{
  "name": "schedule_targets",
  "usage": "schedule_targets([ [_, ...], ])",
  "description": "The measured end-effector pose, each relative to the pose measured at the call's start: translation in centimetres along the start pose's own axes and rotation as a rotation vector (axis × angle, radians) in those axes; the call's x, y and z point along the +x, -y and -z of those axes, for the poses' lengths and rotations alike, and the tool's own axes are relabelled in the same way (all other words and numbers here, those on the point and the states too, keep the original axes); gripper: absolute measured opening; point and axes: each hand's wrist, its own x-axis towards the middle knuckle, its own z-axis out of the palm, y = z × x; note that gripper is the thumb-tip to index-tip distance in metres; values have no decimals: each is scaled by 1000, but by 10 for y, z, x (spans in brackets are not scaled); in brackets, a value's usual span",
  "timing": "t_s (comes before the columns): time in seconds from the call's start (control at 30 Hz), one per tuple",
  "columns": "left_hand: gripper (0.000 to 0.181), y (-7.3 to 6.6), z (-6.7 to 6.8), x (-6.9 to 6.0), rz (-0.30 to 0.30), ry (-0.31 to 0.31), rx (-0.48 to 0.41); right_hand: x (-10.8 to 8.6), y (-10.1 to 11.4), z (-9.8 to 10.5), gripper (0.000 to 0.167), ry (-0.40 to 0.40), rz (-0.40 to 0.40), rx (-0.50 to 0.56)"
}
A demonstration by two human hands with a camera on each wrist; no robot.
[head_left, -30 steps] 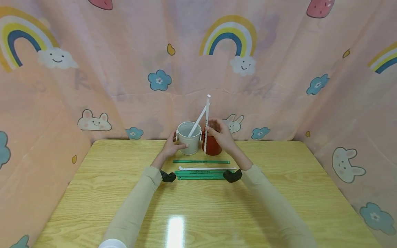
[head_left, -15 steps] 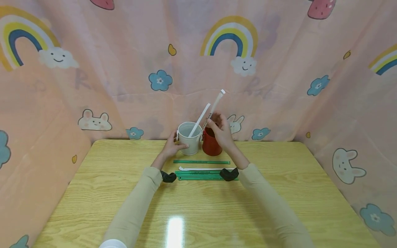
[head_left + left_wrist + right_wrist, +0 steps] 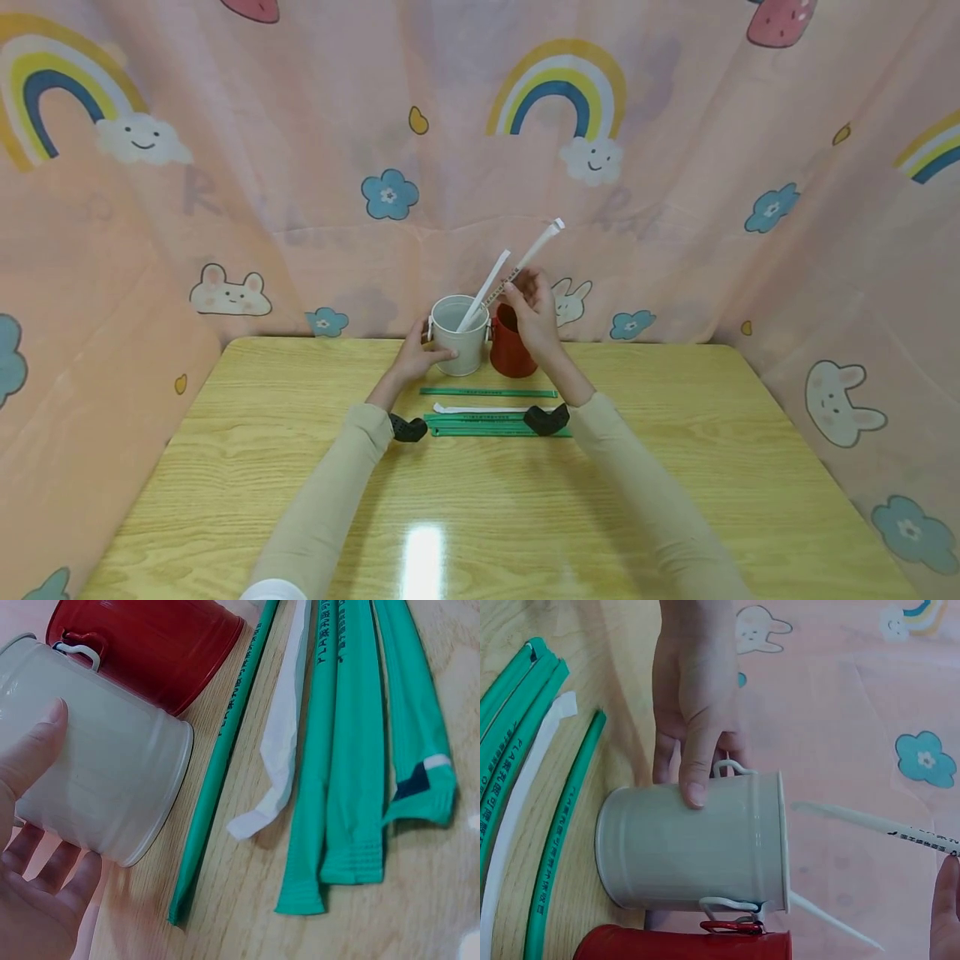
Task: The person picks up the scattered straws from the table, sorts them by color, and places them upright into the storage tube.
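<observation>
White printed straw (image 3: 536, 247) pinched in my right hand (image 3: 537, 318), pale pail (image 3: 459, 354) gripped in my left hand (image 3: 411, 357), I'm probably lining up; next, lower it inside.

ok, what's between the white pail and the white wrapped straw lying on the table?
One green wrapped straw, lying on the table between the white pail and that white wrapped straw. Shows in the left wrist view.

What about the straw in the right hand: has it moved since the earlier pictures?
Yes: against the red bucket in the head view, the straw tilted, top going right, lower end up and left.
</observation>
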Motion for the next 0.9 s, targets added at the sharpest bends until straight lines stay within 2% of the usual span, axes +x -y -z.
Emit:
schedule_targets([
  [0.2, 84, -2, -1, -2, 4, 8, -6, 1, -3, -2, 24, -58, 0, 15],
  [0.5, 83, -2, 0, -2, 2, 7, -5, -2, -17, -3, 27, -51, -25, -94],
  [0.67, 83, -2, 0, -1, 1, 3, -10, -4, -20, -7, 33, -33, -116, -153],
  [0.9, 82, -1, -1, -1, 1, -1, 0, -1, -22, -9, 33, -23, -300, -251],
])
